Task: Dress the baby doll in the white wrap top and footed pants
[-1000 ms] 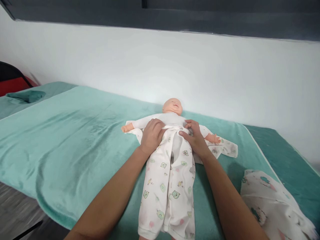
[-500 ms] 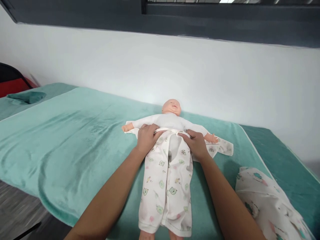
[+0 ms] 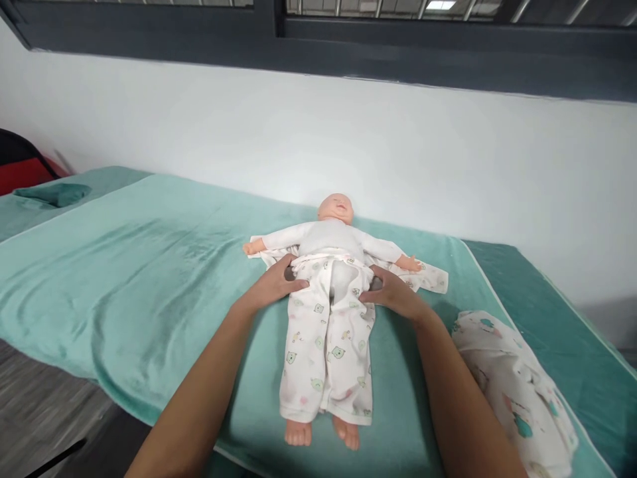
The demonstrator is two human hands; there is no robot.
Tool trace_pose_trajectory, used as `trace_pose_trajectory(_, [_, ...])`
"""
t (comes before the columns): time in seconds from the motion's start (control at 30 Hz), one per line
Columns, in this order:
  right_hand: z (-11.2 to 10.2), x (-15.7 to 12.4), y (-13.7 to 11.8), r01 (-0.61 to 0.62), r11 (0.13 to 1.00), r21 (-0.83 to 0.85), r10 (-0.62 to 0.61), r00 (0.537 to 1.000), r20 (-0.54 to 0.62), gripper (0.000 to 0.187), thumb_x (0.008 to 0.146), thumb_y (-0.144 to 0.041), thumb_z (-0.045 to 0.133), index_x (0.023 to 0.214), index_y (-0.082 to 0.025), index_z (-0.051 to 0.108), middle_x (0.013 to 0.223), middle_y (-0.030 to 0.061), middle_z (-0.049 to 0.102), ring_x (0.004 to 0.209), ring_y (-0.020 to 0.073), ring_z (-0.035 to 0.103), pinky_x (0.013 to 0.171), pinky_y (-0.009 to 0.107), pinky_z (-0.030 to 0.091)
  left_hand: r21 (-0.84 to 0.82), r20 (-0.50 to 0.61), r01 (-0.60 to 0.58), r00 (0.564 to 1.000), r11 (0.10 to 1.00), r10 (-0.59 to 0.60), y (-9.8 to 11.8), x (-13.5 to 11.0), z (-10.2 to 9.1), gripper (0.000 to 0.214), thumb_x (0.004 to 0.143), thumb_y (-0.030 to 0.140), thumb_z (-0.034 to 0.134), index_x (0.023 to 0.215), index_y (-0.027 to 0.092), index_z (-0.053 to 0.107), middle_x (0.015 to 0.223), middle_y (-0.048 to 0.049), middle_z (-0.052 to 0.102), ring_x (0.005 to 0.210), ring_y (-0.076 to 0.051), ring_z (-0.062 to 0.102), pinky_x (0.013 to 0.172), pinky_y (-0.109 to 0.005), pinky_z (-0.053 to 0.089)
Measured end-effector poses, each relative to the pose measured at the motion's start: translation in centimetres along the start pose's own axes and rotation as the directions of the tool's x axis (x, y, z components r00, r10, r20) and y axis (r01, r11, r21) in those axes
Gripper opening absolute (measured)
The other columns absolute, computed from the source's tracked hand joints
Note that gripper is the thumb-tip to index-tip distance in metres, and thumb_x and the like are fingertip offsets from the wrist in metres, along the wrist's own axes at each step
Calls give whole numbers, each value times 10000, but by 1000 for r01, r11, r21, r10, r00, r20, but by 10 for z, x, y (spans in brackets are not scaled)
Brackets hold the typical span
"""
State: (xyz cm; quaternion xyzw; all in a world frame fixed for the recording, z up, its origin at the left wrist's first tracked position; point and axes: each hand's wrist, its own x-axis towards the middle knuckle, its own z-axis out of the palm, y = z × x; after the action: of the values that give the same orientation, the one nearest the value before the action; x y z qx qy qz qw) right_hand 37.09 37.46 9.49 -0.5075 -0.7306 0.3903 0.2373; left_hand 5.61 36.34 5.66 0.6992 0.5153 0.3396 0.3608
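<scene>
A baby doll (image 3: 334,211) lies on its back on a teal blanket (image 3: 149,265), arms spread, bare feet (image 3: 321,431) toward me. It wears a white top and white patterned trousers (image 3: 326,332), open at the front of the waist. My left hand (image 3: 275,285) pinches the left side of the trousers at the doll's hip. My right hand (image 3: 391,292) grips the right side of the waist. A patterned white garment (image 3: 430,280) lies spread under the doll's arms.
A bundle of patterned white cloth (image 3: 512,392) lies on the blanket at the right. A folded teal cloth (image 3: 52,194) sits at the far left, beside something red (image 3: 24,174). A white wall rises behind the bed. The blanket's front edge overhangs a grey floor.
Both hands have slid from the top of the doll's waist outward and down to its hips. The trousers sit lower, and the doll's bare feet now show.
</scene>
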Motion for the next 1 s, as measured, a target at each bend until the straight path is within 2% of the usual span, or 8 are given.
trace_pose_trajectory(0.1, [16, -10, -4, -4, 996, -90, -9, 989, -149, 341, 717, -487, 774, 698, -212, 574, 664, -42, 547, 652, 151, 475, 596, 275, 353, 93, -98, -101, 989, 990, 110, 3, -5, 4, 373, 816, 561, 678, 942, 219, 601, 1011, -45, 655, 924, -238, 599, 778, -340, 464])
trace_pose_trajectory(0.23, [38, -17, -3, 23, 969, -246, -113, 927, -357, 415, 792, -409, 641, 567, -235, 340, 548, -40, 360, 618, 152, 387, 591, 292, 282, 299, -248, -215, 923, 930, 294, 4, -4, 15, 360, 884, 489, 572, 656, 228, 475, 758, -31, 561, 779, -211, 543, 743, -344, 422])
trace_pose_trajectory(0.37, [52, -12, -5, -32, 903, -428, -219, 823, -524, 247, 747, -256, 533, 591, -252, 342, 590, 11, 469, 714, 222, 472, 669, 336, 345, 446, -405, -105, 862, 889, 305, 5, 5, 25, 398, 882, 447, 532, 590, 241, 356, 621, -26, 478, 705, -220, 509, 736, -352, 395])
trace_pose_trajectory(0.43, [55, -8, -7, -64, 905, -421, -201, 806, -556, 176, 739, -237, 500, 622, -259, 371, 630, 24, 520, 725, 234, 487, 676, 347, 358, 445, -453, -13, 859, 896, 237, 7, 10, 29, 328, 862, 409, 543, 621, 242, 394, 635, -29, 509, 726, -231, 530, 734, -349, 389])
trace_pose_trajectory(0.63, [44, -12, -5, 5, 992, -125, -51, 927, -372, 54, 812, -269, 483, 812, -244, 531, 831, 7, 644, 797, 216, 559, 715, 327, 406, 121, -323, -7, 945, 993, 46, 12, 0, 29, 191, 825, 406, 590, 831, 230, 515, 819, 5, 606, 790, -192, 541, 738, -305, 424])
trace_pose_trajectory(0.73, [32, -23, -3, -19, 999, -33, 13, 985, -169, 203, 817, -385, 635, 952, -237, 597, 942, -3, 680, 890, 221, 601, 777, 325, 443, -43, -173, 2, 985, 999, -9, 11, -15, 26, 377, 795, 510, 685, 1001, 226, 548, 939, -5, 615, 860, -194, 562, 772, -305, 460])
trace_pose_trajectory(0.83, [24, -32, -5, -23, 1000, 2, 23, 1000, -13, 440, 723, -464, 789, 1064, -240, 624, 1023, -3, 697, 924, 228, 612, 783, 317, 456, -86, -81, -9, 997, 996, 2, 11, -27, 23, 582, 705, 542, 795, 1126, 226, 547, 1091, -38, 607, 977, -216, 580, 836, -318, 482])
trace_pose_trajectory(1.0, [38, -42, -14, 76, 997, -31, -77, 996, -38, 248, 758, -433, 726, 760, -213, 613, 781, -12, 625, 790, 199, 560, 698, 291, 392, 52, -155, -150, 976, 987, 156, 16, -39, 28, 347, 770, 486, 748, 741, 211, 539, 866, -11, 570, 860, -189, 547, 767, -296, 438])
